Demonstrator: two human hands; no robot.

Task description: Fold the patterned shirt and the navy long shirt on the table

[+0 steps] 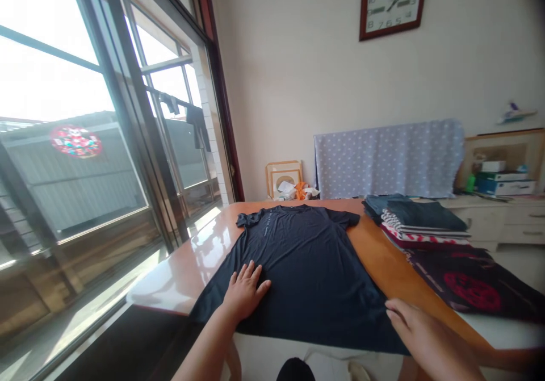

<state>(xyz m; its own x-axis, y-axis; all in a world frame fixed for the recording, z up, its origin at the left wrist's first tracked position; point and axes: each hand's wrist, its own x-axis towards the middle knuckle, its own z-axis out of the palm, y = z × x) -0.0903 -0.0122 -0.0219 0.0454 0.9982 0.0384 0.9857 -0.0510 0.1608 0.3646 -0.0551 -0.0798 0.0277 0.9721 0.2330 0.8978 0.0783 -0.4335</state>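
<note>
Orange table (368, 249) beside window (80, 191), under dark T-shirt (304, 273)

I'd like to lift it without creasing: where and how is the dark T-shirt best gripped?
Probably at both ends of the hem, from the near side, pinching above and below. The dark T-shirt lies spread flat, neck away, and its hem seems to overhang the table's near edge, so the underside looks reachable.

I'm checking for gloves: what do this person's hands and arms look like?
The left hand and right hand are gloveless. Both forearms are bare, with no sleeve or watch in view. The left fingers show no ring.
</note>
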